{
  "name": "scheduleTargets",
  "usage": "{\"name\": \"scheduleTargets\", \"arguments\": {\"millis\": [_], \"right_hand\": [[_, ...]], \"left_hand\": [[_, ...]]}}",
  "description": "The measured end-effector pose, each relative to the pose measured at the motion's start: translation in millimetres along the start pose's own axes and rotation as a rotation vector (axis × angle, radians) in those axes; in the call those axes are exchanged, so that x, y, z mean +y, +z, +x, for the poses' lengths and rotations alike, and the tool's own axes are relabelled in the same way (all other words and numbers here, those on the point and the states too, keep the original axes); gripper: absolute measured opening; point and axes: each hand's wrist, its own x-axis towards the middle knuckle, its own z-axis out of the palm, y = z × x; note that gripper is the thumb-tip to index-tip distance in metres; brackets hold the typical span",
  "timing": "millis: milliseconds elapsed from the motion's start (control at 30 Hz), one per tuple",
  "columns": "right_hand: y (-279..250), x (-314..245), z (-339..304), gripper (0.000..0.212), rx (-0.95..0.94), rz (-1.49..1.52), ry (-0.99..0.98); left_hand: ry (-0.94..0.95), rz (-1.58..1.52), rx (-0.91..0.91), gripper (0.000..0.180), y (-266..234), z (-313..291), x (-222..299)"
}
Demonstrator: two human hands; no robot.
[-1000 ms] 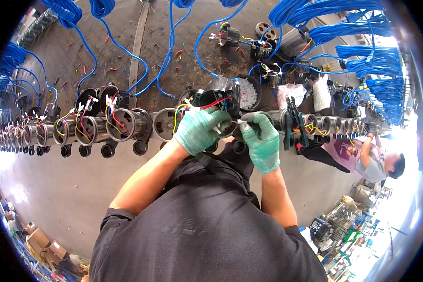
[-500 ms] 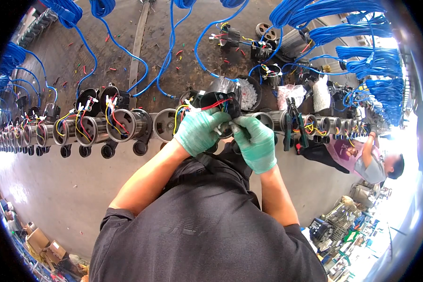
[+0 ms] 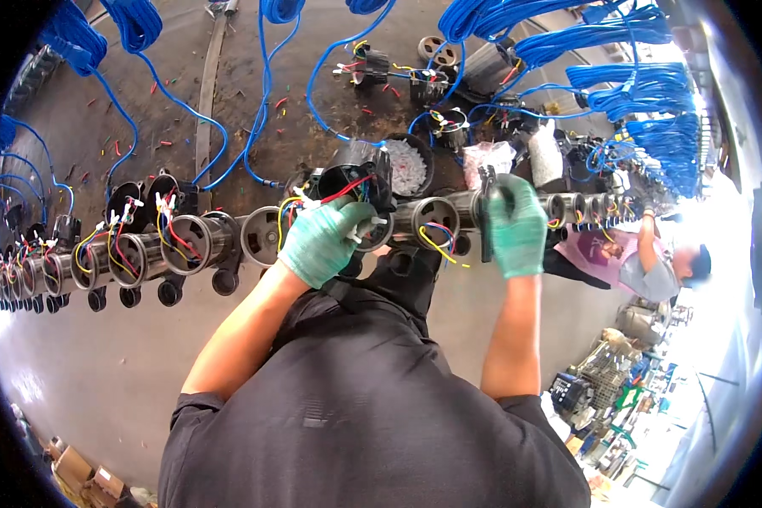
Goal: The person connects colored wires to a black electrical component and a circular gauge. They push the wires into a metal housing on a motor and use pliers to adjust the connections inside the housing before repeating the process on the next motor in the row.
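Observation:
My left hand (image 3: 326, 241), in a green knit glove, is closed with a white wire connector (image 3: 369, 227) pinched at its fingertips. Just above it, a black motor cover (image 3: 356, 173) lies tilted, with red, blue and yellow wires running from its open mouth. My right hand (image 3: 516, 227), gloved alike, is off to the right, closed around dark-handled pliers (image 3: 486, 212) at the row of metal housings. The fingers partly hide the tool. Between my hands, a silver motor housing (image 3: 436, 218) has blue, red and yellow wires hanging out of its front.
Silver housings (image 3: 203, 245) line the bench edge. A black bowl of white connectors (image 3: 408, 167) and a bag of white parts (image 3: 547, 159) stand behind. Blue cable coils (image 3: 643, 89) hang at the right. Another person (image 3: 648, 258) works farther along the row.
My right hand has left the connector by my left hand and moved right onto the pliers. My left hand stays at the wires. The whole view has shifted somewhat.

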Motion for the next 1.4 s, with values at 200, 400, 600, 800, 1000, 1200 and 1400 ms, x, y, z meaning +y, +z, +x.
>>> {"name": "scheduleTargets", "arguments": {"millis": [200, 400, 600, 800, 1000, 1200, 1400], "right_hand": [[-4.8, 55.3, -7.0, 0.102, -0.348, -0.691, 0.064], [-7.4, 36.5, -13.5, 0.097, -0.177, -0.469, -0.019], [1.5, -40.9, -49.7, 0.074, -0.379, -0.087, -0.373], [37.3, -37.4, -71.0, 0.075, -0.410, -0.035, -0.336], [48.9, -48.5, -75.0, 0.076, -0.437, -0.011, -0.271], [67.1, -42.9, -80.8, 0.074, -0.433, -0.093, -0.255], [69.4, -41.4, -70.3, 0.071, -0.516, -0.097, -0.206]], "left_hand": [[0.008, -0.014, -0.017, 0.019, 2.4, 4.3, -2.3], [0.021, -0.013, -0.018, 0.018, -2.5, 7.0, 3.2], [-0.011, -0.006, -0.032, 0.019, -0.3, 1.9, -2.2], [0.010, -0.027, -0.036, 0.022, 2.4, 4.9, -1.5], [0.029, 0.007, -0.046, 0.028, 1.4, 2.2, -6.5], [0.042, -0.004, -0.022, 0.027, -1.4, 4.0, -3.0], [0.039, 0.058, -0.019, 0.034, -1.7, 2.7, -2.5]]}}
